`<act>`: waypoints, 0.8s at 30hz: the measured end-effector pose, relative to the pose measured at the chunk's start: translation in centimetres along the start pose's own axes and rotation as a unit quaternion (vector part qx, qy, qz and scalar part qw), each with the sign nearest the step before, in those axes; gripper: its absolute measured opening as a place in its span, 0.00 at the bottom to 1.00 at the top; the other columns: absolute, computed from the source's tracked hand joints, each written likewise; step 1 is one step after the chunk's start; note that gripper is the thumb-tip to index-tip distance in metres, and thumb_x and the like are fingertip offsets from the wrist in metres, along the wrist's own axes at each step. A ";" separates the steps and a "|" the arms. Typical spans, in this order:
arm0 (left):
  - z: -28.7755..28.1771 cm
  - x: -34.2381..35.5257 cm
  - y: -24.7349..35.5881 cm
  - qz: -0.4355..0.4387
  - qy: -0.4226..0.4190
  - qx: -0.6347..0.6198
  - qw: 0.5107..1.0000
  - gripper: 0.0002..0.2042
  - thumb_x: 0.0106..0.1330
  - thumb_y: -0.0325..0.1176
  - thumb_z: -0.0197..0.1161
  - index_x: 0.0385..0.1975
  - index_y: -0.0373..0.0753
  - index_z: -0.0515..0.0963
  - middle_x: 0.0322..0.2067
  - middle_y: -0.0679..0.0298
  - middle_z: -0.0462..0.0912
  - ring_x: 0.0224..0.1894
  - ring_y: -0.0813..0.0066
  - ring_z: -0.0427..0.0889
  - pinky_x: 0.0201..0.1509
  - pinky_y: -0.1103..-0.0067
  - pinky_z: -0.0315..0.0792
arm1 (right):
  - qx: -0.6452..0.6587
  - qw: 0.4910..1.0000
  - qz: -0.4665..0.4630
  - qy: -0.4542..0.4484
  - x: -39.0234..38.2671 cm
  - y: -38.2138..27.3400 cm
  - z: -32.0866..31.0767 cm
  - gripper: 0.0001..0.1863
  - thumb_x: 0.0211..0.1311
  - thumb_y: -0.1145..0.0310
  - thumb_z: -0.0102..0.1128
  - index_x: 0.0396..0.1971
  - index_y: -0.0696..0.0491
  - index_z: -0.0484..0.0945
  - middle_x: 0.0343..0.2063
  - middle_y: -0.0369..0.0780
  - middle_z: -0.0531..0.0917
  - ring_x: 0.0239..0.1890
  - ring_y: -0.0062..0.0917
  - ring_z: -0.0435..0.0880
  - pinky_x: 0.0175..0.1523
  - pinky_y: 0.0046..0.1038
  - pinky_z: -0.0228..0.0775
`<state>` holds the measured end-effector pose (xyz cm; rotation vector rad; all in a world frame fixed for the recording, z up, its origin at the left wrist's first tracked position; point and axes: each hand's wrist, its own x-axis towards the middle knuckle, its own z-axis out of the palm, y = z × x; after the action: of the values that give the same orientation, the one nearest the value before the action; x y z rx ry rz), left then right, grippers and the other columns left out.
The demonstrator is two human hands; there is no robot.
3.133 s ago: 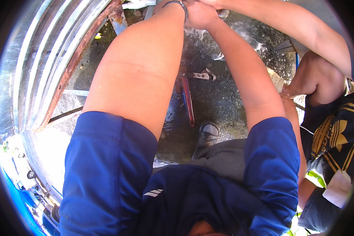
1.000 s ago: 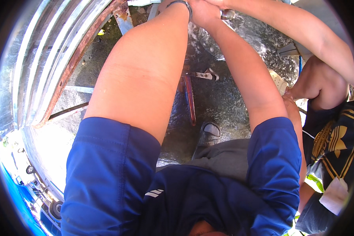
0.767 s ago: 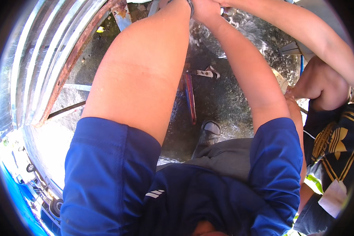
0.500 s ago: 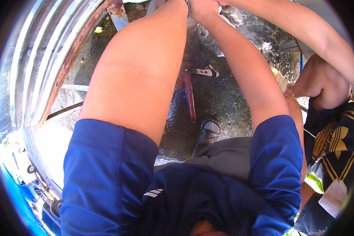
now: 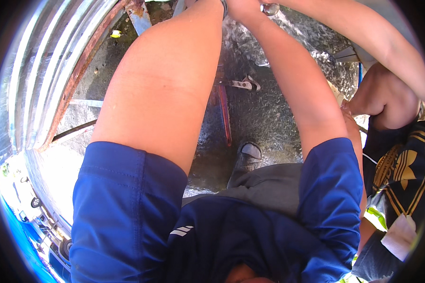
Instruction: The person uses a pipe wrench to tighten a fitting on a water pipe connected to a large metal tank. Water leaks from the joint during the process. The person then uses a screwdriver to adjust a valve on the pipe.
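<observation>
My two forearms reach up to the top edge of the head view, where my left hand (image 5: 203, 3) and my right hand (image 5: 238, 8) are close together and partly cut off. Their fingers and whatever is between them are hidden. A shiny metal piece (image 5: 269, 9) shows just right of my right hand, beside a co-worker's arm (image 5: 349, 28) stretched toward the same spot. Water runs and splashes over the dark concrete floor (image 5: 283, 56) below. A red narrow bar (image 5: 224, 118) with a pale metal bracket (image 5: 241, 84) lies between my forearms.
Corrugated metal (image 5: 28, 70) with a rusty edge rail (image 5: 75, 80) curves along the left. A small yellow object (image 5: 115, 34) lies near it. The co-worker, in dark patterned clothes (image 5: 401, 165), is close on my right. My sandalled foot (image 5: 248, 155) is below. Vehicles (image 5: 42, 212) show at lower left.
My hands have shifted slightly up toward the top edge since the oldest frame, with less of them showing. More white water shows on the floor beside my right forearm, and the metal piece is more visible.
</observation>
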<state>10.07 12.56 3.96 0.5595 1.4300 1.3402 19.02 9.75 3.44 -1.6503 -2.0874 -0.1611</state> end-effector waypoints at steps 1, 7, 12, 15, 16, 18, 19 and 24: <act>0.0 0.0 0.0 0.000 0.000 0.000 1.000 0.23 0.67 0.37 0.65 0.58 0.29 0.74 0.51 0.50 0.83 0.48 0.62 0.87 0.49 0.67 0.81 | -0.001 1.000 0.005 0.013 0.1 -0.1 0.3 0.10 0.60 0.66 0.61 0.38 0.51 0.87 0.40 0.48 0.87 0.43 0.41 0.89 0.45 0.44 0.81; -0.2 0.0 0.2 -0.002 -0.003 -0.003 1.000 0.23 0.67 0.37 0.65 0.58 0.29 0.74 0.50 0.51 0.83 0.47 0.62 0.87 0.49 0.66 0.81 | -0.104 0.988 0.068 -0.097 1.2 -0.4 1.2 0.12 0.64 0.65 0.59 0.36 0.53 0.89 0.40 0.49 0.89 0.42 0.39 0.90 0.42 0.42 0.82; -0.7 0.1 0.1 -0.001 -0.008 -0.008 1.000 0.23 0.67 0.37 0.65 0.58 0.29 0.75 0.50 0.51 0.84 0.47 0.62 0.87 0.49 0.66 0.81 | -0.112 0.975 0.061 -0.180 2.1 -0.7 -0.1 0.16 0.67 0.61 0.57 0.44 0.52 0.90 0.46 0.46 0.90 0.49 0.37 0.89 0.50 0.40 0.82; -0.8 0.2 0.1 0.000 -0.016 -0.004 1.000 0.23 0.67 0.37 0.65 0.58 0.30 0.75 0.50 0.51 0.84 0.47 0.62 0.87 0.49 0.66 0.81 | -0.124 0.960 0.101 -0.228 2.6 -1.7 -1.5 0.19 0.70 0.58 0.55 0.50 0.51 0.88 0.52 0.45 0.88 0.56 0.35 0.87 0.55 0.42 0.80; -0.8 0.3 0.2 -0.001 -0.017 -0.005 1.000 0.23 0.67 0.37 0.65 0.58 0.30 0.75 0.50 0.51 0.84 0.47 0.62 0.87 0.49 0.66 0.81 | -0.129 0.953 0.124 -0.243 2.8 -2.1 -1.9 0.20 0.71 0.57 0.54 0.53 0.50 0.87 0.54 0.45 0.87 0.58 0.35 0.86 0.57 0.43 0.79; -0.7 0.5 0.2 -0.003 -0.021 -0.001 1.000 0.23 0.67 0.37 0.65 0.58 0.30 0.75 0.49 0.51 0.84 0.47 0.63 0.87 0.49 0.66 0.81 | -0.129 0.936 0.207 -0.253 3.0 -2.7 -2.6 0.21 0.72 0.56 0.53 0.55 0.50 0.86 0.56 0.46 0.86 0.60 0.36 0.84 0.58 0.44 0.78; -0.7 0.7 0.2 -0.005 -0.023 -0.001 1.000 0.23 0.67 0.37 0.65 0.58 0.30 0.75 0.49 0.52 0.84 0.47 0.63 0.87 0.49 0.66 0.81 | -0.129 0.925 0.248 -0.258 3.0 -2.9 -2.8 0.22 0.73 0.55 0.53 0.56 0.50 0.86 0.56 0.46 0.85 0.62 0.36 0.83 0.58 0.45 0.78; -0.5 1.1 -0.3 -0.022 -0.034 0.000 0.999 0.23 0.67 0.37 0.65 0.58 0.30 0.75 0.49 0.52 0.84 0.46 0.63 0.87 0.49 0.66 0.81 | -0.088 0.960 0.166 -0.209 1.9 -2.4 -2.7 0.24 0.73 0.52 0.51 0.50 0.55 0.87 0.50 0.49 0.88 0.51 0.41 0.88 0.54 0.47 0.80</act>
<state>9.33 13.27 3.21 0.5650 1.3803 1.2745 17.25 9.83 7.11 -2.2799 -2.0865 0.1300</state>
